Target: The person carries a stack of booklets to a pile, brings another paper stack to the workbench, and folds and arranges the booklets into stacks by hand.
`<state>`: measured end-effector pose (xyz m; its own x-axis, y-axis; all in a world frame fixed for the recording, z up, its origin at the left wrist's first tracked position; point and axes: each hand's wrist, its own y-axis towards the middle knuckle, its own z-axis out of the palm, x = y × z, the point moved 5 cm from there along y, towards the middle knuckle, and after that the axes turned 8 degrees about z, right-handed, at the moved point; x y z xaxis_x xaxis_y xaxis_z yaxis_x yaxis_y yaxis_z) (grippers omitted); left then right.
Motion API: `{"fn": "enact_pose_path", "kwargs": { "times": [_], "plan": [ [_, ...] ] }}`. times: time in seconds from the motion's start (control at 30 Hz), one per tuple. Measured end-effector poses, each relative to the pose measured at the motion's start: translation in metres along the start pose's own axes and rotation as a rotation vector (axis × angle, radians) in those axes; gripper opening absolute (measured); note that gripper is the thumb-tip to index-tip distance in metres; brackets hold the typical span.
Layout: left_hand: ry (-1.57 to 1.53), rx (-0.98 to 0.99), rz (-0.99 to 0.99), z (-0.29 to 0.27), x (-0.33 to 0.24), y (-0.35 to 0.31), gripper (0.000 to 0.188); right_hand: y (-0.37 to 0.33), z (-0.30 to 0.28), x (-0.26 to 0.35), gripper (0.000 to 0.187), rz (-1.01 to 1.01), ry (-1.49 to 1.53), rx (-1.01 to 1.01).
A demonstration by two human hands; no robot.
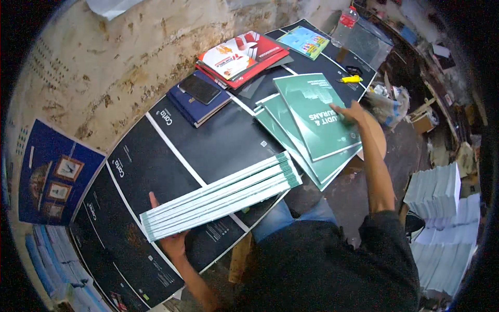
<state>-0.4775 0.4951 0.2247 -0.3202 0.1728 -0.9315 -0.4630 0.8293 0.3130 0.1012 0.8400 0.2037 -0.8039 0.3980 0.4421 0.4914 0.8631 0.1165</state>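
My left hand (172,243) grips the near-left end of a stack of booklets (221,196), its thumb on the far side. The stack shows white page edges and thin green cover edges, and lies slantwise over the black table. To the right, several green-covered booklets (296,136) are fanned out by the table's edge. My right hand (353,114) is at the right edge of the top green booklet (317,117), one digit lying on its cover. The rest of that hand's grip is partly hidden.
A blue book (189,106) with a dark phone (199,89) on it lies by the wall, beside red-and-white folders (241,60). Farther back are a colourful booklet (304,41), a yellow cutter (351,79) and a plastic bottle (345,23). Paper stacks (434,192) stand at right.
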Motion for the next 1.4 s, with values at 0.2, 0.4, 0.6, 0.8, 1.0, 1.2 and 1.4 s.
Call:
{"fn": "enact_pose_path", "kwargs": {
  "times": [0.2, 0.4, 0.6, 0.8, 1.0, 1.2, 1.4],
  "plan": [
    [0.003, -0.07, 0.041, -0.027, 0.054, -0.009, 0.096, 0.001, -0.001, 0.037, 0.079, -0.028, -0.223, 0.08],
    [0.007, -0.06, 0.019, -0.022, 0.046, -0.011, 0.105, -0.085, -0.126, 0.143, 0.035, -0.66, 0.16, -0.138],
    [-0.068, -0.008, 0.045, -0.01, 0.037, 0.001, 0.111, -0.176, -0.273, 0.126, 0.049, -0.771, 0.273, -0.289],
    [-0.037, 0.006, 0.195, -0.021, 0.034, 0.003, 0.107, -0.135, -0.313, 0.073, 0.078, -1.029, 0.499, -0.141],
    [-0.223, 0.132, -0.122, -0.06, 0.068, -0.022, 0.105, -0.38, -0.175, 0.22, 0.037, -1.266, 0.045, 0.463],
    [-0.056, 0.263, 0.031, -0.032, 0.003, -0.016, 0.126, -0.402, -0.079, 0.235, 0.051, -1.307, 0.074, 0.499],
    [0.124, -0.026, 0.139, -0.027, 0.009, -0.026, 0.106, -0.414, -0.08, 0.269, 0.1, -1.399, -0.015, 0.355]
  ]
}}
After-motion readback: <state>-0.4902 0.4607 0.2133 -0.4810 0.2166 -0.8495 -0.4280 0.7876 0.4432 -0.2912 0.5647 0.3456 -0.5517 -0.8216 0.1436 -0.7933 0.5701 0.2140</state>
